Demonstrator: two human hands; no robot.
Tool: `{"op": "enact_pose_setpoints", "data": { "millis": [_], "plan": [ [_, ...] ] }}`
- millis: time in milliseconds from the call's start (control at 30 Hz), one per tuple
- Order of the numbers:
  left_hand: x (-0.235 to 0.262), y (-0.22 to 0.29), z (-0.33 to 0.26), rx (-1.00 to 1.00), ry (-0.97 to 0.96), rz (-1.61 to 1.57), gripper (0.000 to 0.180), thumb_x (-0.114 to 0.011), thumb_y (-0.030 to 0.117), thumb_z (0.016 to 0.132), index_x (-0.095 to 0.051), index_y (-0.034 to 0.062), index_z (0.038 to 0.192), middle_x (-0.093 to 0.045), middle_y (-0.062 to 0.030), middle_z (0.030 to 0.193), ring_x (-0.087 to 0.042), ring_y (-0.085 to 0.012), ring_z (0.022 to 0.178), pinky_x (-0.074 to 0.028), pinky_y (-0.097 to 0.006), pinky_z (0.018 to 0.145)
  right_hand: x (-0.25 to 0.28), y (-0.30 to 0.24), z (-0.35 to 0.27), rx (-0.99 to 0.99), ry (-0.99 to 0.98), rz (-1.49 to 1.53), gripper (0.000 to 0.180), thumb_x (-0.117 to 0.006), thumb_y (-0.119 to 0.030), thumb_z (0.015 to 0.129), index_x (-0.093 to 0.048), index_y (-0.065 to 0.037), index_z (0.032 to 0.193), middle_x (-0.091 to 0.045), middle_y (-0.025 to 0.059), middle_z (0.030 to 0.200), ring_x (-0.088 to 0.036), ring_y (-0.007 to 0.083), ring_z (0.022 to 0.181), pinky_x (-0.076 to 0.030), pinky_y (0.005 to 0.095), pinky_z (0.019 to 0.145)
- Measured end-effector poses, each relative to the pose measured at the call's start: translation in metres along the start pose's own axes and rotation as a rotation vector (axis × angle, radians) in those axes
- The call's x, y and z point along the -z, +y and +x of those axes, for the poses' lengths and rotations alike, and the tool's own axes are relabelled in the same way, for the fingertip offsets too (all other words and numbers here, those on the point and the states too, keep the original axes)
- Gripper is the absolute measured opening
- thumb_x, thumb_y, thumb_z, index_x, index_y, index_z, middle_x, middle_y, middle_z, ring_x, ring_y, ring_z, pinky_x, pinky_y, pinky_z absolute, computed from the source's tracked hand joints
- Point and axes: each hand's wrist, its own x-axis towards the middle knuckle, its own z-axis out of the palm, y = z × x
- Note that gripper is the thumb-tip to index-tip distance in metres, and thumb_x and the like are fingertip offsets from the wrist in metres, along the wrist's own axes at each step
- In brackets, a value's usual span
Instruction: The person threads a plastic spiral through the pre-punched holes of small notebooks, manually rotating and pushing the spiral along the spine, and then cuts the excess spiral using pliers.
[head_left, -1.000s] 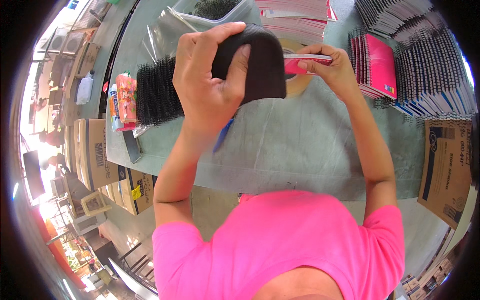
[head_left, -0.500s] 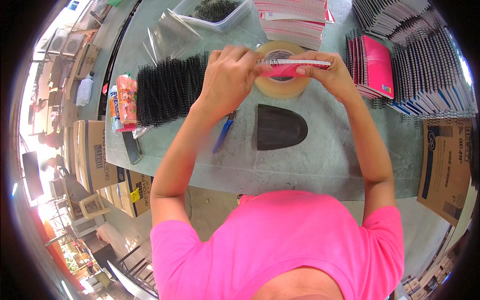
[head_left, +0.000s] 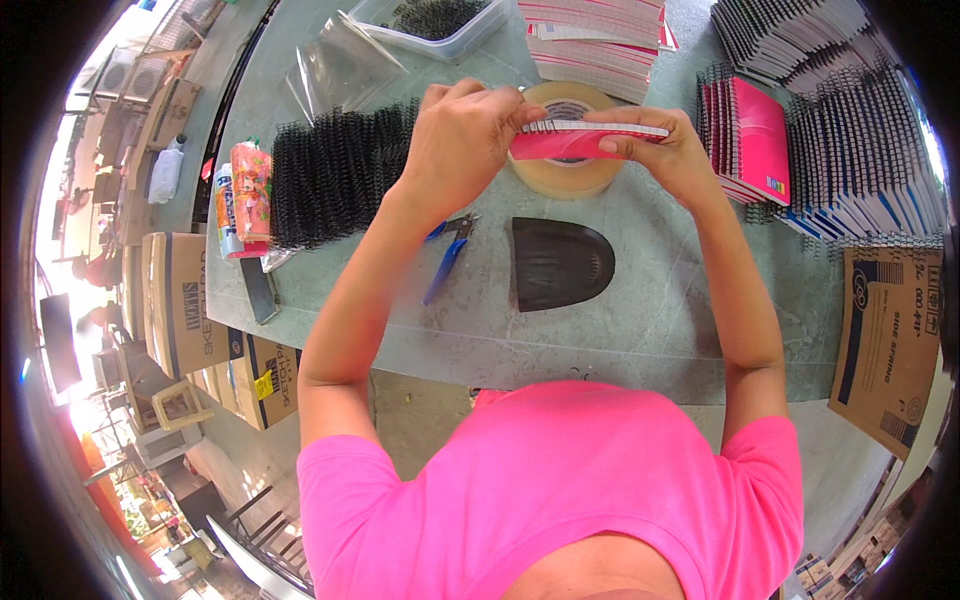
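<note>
Nearest me: D-shaped black pad (head_left: pixel 562 265), blue-handled pliers (head_left: pixel 450 268). Beyond, right hand (head_left: pixel 672 158) grips pink notebook (head_left: pixel 556 146) above tape roll (head_left: pixel 568 186); left hand (head_left: pixel 462 140) pinches its coiled end. Probably coil-threading; I'd say next move calls for steady page edges.

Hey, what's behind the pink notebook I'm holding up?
Behind the pink notebook is a wide yellowish roll of tape, its rim showing above and below. The notebook covers a band across the roll's middle, so whatever lies there cannot be seen.
</note>
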Motion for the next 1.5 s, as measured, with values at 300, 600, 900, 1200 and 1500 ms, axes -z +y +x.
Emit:
{"op": "enact_pose_setpoints", "data": {
  "millis": [300, 600, 900, 1200, 1500],
  "plan": [
    [0.000, 0.003, 0.005, 0.079, -0.081, -0.005, 0.016, -0.065, 0.016, 0.078, -0.064, 0.0074, 0.090, -0.063, -0.0045, 0.082, -0.057, -0.0236, 0.080, -0.040, -0.036, 0.077, -0.001, -0.001, 0.000, 0.021, 0.007, -0.011, 0.027, -0.067, -0.004, 0.079, -0.066, -0.001, 0.105, -0.066, 0.0052, 0.100, -0.058, 0.0109, 0.092, -0.046, 0.0249, 0.084],
    [-0.009, 0.019, 0.000, -0.120, 0.051, 0.079, 0.018, -0.068, 0.019, 0.072, -0.065, 0.0069, 0.085, -0.061, -0.0094, 0.094, -0.054, -0.0281, 0.096, -0.042, -0.038, 0.079, 0.000, 0.003, -0.001, 0.018, 0.005, 0.042, 0.023, -0.065, -0.005, 0.080, -0.066, 0.000, 0.103, -0.066, 0.0060, 0.100, -0.059, 0.0124, 0.093, -0.046, 0.0262, 0.086],
    [-0.039, 0.073, -0.057, 0.164, -0.471, -0.184, 0.040, -0.067, 0.020, 0.075, -0.057, 0.0116, 0.113, -0.061, -0.0094, 0.094, -0.056, -0.0265, 0.088, -0.045, -0.038, 0.080, -0.006, 0.006, -0.001, 0.010, 0.049, 0.070, 0.024, -0.068, -0.017, 0.082, -0.068, -0.002, 0.100, -0.068, 0.0051, 0.095, -0.059, 0.0093, 0.089, -0.046, 0.0236, 0.083],
    [0.027, 0.040, -0.024, 0.173, 0.276, -0.106, 0.028, -0.071, 0.003, 0.070, -0.066, 0.0073, 0.097, -0.061, -0.0073, 0.084, -0.055, -0.0231, 0.078, -0.044, -0.030, 0.070, -0.013, 0.005, 0.001, 0.034, 0.171, 0.020, 0.020, -0.067, -0.019, 0.084, -0.070, -0.002, 0.093, -0.067, 0.0020, 0.084, -0.058, 0.0056, 0.076, -0.047, 0.0202, 0.069],
    [0.007, 0.027, -0.019, 0.172, 0.242, -0.069, 0.023, -0.069, 0.006, 0.071, -0.065, 0.0096, 0.094, -0.058, -0.0099, 0.089, -0.060, -0.0251, 0.078, -0.050, -0.034, 0.070, -0.016, 0.013, -0.003, 0.058, 0.293, 0.008, 0.017, -0.067, -0.016, 0.083, -0.071, -0.002, 0.092, -0.067, 0.0010, 0.082, -0.057, 0.0048, 0.074, -0.045, 0.0187, 0.067]
  ]
}}
